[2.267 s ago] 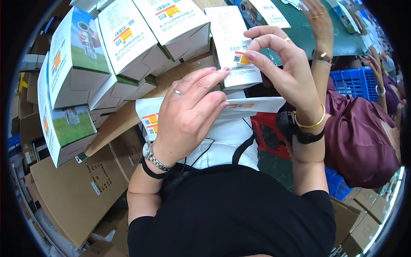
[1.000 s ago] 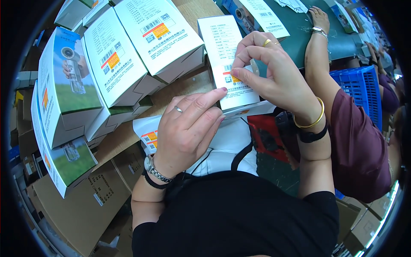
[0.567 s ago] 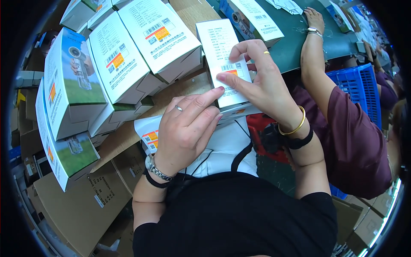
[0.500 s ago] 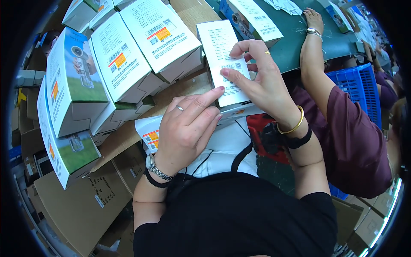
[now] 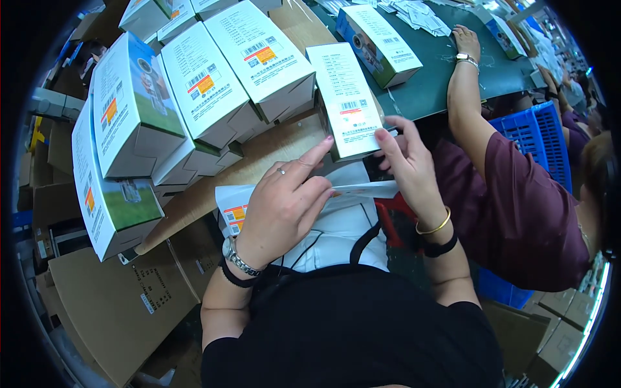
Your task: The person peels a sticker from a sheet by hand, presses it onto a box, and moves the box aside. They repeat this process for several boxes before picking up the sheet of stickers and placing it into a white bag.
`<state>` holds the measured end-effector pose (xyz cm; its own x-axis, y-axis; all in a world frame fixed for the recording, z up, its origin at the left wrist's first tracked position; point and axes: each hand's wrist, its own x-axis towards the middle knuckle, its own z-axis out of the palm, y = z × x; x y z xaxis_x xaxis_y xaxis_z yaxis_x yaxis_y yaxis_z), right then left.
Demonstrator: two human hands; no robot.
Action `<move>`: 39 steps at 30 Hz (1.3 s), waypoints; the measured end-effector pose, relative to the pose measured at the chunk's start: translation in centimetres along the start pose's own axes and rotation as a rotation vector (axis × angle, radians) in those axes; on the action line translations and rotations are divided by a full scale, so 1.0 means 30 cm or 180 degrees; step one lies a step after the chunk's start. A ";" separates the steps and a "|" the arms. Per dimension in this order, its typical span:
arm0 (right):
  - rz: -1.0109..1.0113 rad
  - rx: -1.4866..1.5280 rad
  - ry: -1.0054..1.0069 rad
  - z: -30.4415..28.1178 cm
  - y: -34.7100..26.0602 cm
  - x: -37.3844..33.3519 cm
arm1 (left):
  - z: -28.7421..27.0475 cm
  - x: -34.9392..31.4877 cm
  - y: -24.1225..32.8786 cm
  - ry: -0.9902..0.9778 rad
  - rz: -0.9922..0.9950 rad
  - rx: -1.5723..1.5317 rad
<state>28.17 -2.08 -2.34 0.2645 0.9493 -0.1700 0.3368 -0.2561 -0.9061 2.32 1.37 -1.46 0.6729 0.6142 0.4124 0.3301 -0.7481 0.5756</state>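
Observation:
A white printed carton (image 5: 346, 97) with an orange-red label (image 5: 352, 118) lies in front of me, its near end toward my body. My left hand (image 5: 284, 204) has its index fingertip at the carton's near left corner. Its other fingers close on a sheet of orange-and-white stickers (image 5: 234, 213), which runs beneath the hand and out to the right. Beside the carton's near right corner is my right hand (image 5: 414, 168), thumb at the edge and fingers loosely bent and apart. The undersides of its fingers are partly hidden.
Several similar cartons (image 5: 207, 84) are stacked at left on a wooden board (image 5: 272, 152). Another carton (image 5: 381, 48) lies on the green table (image 5: 424, 84), near papers (image 5: 420, 16). A co-worker's arm (image 5: 466, 90) rests at right, beside a blue crate (image 5: 533, 139). A brown cardboard box (image 5: 123, 304) stands lower left.
My right hand has lifted off the carton's top and moved down and right, uncovering the orange-red label. My left hand stays near the same corner. The view has shifted slightly.

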 end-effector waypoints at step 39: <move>-0.2191 -0.0296 0.1177 0.128 -0.202 0.159 | -0.081 -0.180 -0.013 -0.0206 0.0177 -0.0046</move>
<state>23.93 4.70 0.85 0.2470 0.7818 0.5725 0.6041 0.3377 -0.7218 -3.05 -1.04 -2.20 0.7314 0.5540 0.3976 0.2817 -0.7765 0.5636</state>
